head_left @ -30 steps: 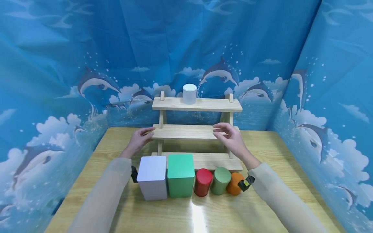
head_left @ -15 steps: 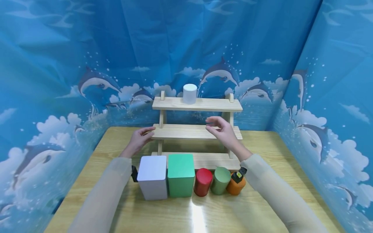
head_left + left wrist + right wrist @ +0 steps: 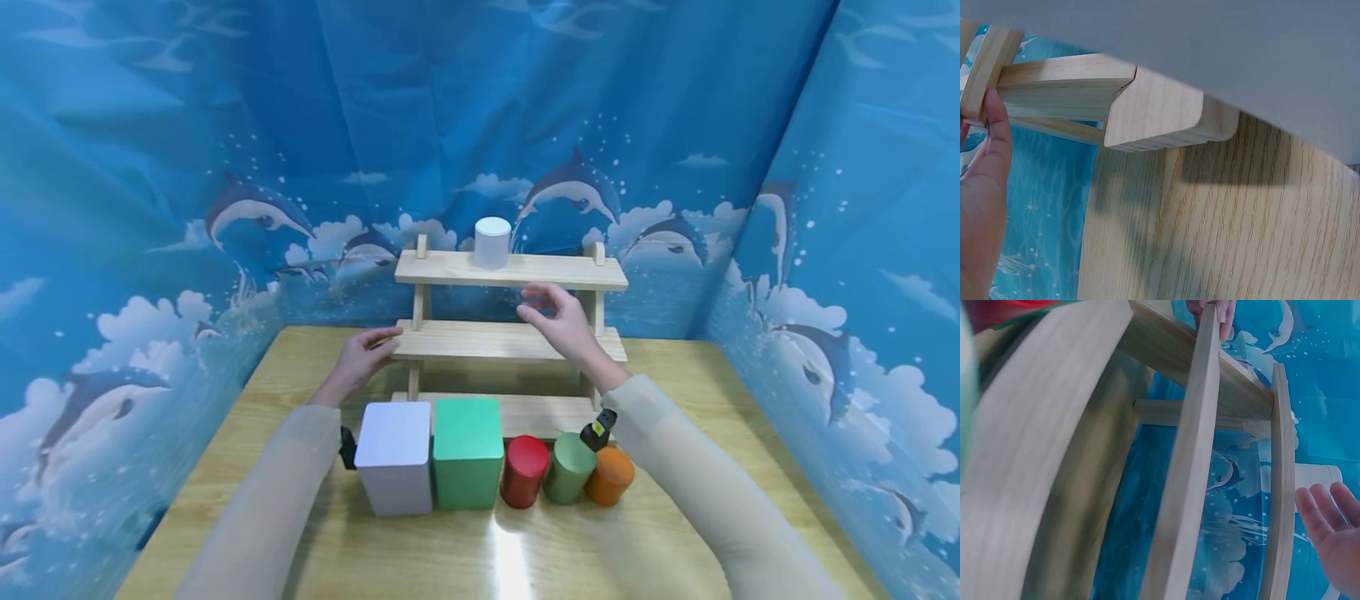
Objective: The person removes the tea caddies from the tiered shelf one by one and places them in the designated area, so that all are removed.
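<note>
A three-tier wooden display stand (image 3: 480,340) stands at the back of the table, a white cylinder (image 3: 492,248) upright on its top tier. At the left end of the middle tier, my left hand (image 3: 361,360) holds the board. In the left wrist view the thumb (image 3: 999,128) lies along the board's end, the other fingers mostly hidden. My right hand (image 3: 561,321) is raised in front of the stand, below the top tier, with nothing in its fingers. In the right wrist view its loosely bent fingers (image 3: 1329,509) overlap the cylinder (image 3: 1313,478).
In front of the stand is a row: a white box (image 3: 393,462), a green box (image 3: 468,458), a red cylinder (image 3: 524,475), a pale green cylinder (image 3: 568,475) and an orange cylinder (image 3: 611,479). A dolphin-print curtain (image 3: 480,108) surrounds the wooden table (image 3: 450,554).
My right hand has moved left and up, from the middle tier's right part toward the top tier. The left hand stays at the board's end; the white cylinder stays put.
</note>
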The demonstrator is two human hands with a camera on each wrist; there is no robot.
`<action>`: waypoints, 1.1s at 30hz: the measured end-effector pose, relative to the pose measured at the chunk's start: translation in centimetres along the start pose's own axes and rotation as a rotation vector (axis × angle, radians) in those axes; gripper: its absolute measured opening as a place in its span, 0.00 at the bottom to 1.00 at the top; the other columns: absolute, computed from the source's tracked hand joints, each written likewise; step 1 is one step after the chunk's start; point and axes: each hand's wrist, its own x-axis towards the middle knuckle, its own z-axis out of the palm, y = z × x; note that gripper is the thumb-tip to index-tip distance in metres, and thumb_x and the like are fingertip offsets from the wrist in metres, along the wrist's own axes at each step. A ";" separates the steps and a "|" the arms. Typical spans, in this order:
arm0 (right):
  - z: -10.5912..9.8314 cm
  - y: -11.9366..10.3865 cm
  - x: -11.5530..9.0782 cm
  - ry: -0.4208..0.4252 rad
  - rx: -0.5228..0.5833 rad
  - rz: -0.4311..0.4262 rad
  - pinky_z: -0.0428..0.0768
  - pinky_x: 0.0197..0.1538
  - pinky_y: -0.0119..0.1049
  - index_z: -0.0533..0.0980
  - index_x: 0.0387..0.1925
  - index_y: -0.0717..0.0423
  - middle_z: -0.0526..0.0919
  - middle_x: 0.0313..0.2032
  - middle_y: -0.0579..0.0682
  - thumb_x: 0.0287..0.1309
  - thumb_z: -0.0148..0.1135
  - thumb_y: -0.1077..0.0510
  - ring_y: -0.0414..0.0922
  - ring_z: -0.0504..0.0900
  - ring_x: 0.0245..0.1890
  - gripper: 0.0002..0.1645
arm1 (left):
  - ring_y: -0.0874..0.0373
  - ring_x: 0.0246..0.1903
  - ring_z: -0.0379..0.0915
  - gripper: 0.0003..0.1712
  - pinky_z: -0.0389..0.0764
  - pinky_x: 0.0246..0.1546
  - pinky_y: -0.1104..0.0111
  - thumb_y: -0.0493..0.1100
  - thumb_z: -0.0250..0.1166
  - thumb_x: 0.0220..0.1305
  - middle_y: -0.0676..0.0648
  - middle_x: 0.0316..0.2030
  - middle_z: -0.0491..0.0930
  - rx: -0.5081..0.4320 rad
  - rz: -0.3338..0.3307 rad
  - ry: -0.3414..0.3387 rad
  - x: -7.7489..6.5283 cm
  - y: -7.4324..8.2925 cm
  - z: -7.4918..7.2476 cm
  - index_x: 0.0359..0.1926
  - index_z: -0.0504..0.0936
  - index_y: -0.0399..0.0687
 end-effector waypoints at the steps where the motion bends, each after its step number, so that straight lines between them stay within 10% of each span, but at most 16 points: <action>1: 0.1 0.1 0.3 0.006 0.006 0.002 0.73 0.55 0.49 0.67 0.57 0.66 0.73 0.54 0.62 0.63 0.56 0.61 0.56 0.73 0.53 0.22 | 0.56 0.49 0.73 0.26 0.78 0.47 0.64 0.44 0.62 0.62 0.41 0.58 0.68 0.002 0.000 0.001 0.0 0.0 0.0 0.59 0.72 0.37; 14: 0.2 2.1 5.7 0.137 0.050 0.054 0.75 0.54 0.44 0.67 0.58 0.59 0.72 0.55 0.60 0.61 0.59 0.56 0.52 0.73 0.53 0.25 | 0.49 0.54 0.68 0.24 0.77 0.49 0.65 0.39 0.57 0.66 0.37 0.61 0.65 0.012 -0.043 -0.041 -1.4 2.5 0.8 0.61 0.68 0.34; 33: 1.7 2.5 10.9 0.174 -0.041 0.157 0.73 0.56 0.43 0.66 0.62 0.53 0.69 0.59 0.55 0.61 0.60 0.52 0.52 0.71 0.56 0.29 | 0.50 0.54 0.70 0.28 0.79 0.47 0.66 0.48 0.62 0.62 0.42 0.59 0.68 0.015 0.007 -0.013 0.1 -0.4 -0.1 0.60 0.71 0.39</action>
